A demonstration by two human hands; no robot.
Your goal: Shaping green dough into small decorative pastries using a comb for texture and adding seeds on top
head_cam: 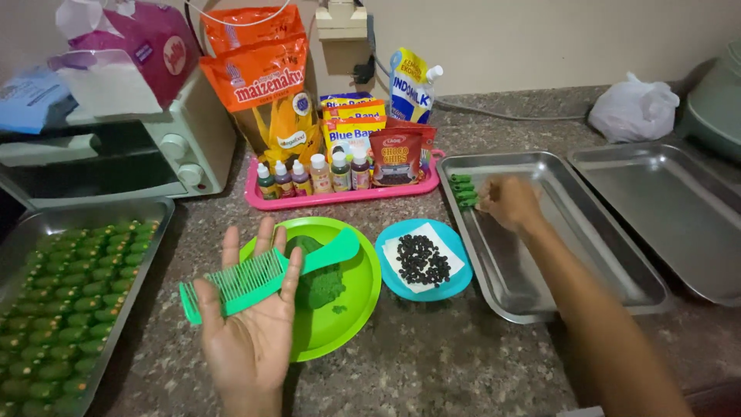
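A person's left hand lies palm up with fingers spread open, a green comb resting loose across it above a green plate of green dough; the right hand reaches into a steel tray, fingers curled at a short row of green dough pieces, though whether it grips one cannot be told. Unheld, the comb could slide off, and pressing might squash the soft pieces beside the tray's wall
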